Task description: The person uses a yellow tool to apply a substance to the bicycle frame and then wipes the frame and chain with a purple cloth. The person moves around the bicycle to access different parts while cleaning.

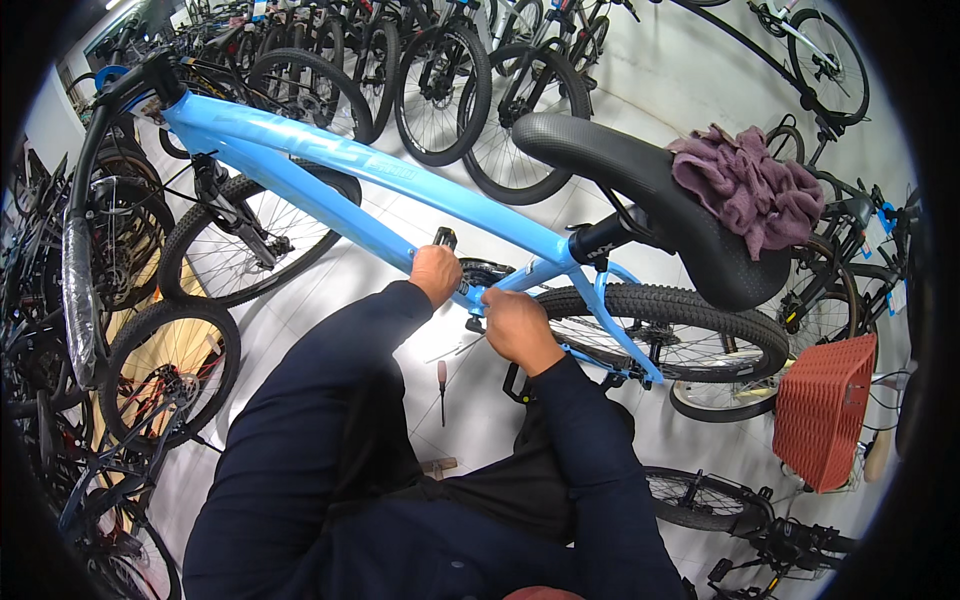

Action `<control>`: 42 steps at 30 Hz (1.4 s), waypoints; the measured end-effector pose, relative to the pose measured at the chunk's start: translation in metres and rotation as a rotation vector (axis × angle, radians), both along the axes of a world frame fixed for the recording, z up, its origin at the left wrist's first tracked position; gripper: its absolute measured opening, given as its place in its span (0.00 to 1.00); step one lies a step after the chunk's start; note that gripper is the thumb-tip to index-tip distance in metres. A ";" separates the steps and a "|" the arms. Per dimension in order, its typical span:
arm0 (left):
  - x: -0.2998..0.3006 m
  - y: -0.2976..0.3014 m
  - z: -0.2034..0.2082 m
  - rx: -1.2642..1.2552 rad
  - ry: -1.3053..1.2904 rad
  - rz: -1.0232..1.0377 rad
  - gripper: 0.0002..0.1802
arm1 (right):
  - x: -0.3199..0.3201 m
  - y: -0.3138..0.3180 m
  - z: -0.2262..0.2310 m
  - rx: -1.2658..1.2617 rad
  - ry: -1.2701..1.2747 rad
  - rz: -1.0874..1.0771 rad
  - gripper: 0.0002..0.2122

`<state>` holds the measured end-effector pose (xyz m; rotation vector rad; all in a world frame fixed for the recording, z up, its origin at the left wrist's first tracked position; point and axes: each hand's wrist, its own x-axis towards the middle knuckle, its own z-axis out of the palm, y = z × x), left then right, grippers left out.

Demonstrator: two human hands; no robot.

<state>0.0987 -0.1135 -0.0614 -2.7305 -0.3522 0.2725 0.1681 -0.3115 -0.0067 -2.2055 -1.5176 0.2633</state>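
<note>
Bike (400,178), blue frame, one: standing on the white-tiled floor (300,345) across the wearer's front, handlebar (80,225) at the frame's left end, rear wheel (665,330) at its right end. Left hand (436,274): back uppermost, fingers curled at the lower end of the down tube, just beside the chainring (485,268); whether it holds a part, cannot tell. Right hand (521,330): thumb and forefinger drawn narrow against the foot of the seat tube; contents hidden between the fingers, cannot tell. Saddle (610,170), black: above the rear wheel, purple cloth (745,185) bunched over its broad rear edge. Screwdriver (442,380), reddish handle: on the floor between the forearms, shaft toward the wearer, in easy reach. Basket (825,412), red-brown: toward the floor's right edge. Handling notes, by judgement: both hands appear to work one small spot, so brace the frame with the left and let the right make fine, light movements; keep fingers off the chainring teeth; tilt the wrists to uncover the spot; avoid leaning on the frame, lest it roll; leave the cloth off the working area.
</note>
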 end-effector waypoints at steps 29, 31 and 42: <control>-0.023 0.003 0.028 0.164 -0.260 -0.128 0.07 | -0.005 0.008 -0.002 -0.129 0.011 0.030 0.08; -0.023 0.005 0.034 0.202 -0.290 -0.026 0.07 | -0.005 0.008 -0.001 -0.106 0.010 0.027 0.08; -0.027 0.007 0.055 0.210 -0.159 0.109 0.08 | -0.008 0.009 0.000 -0.118 0.011 0.045 0.08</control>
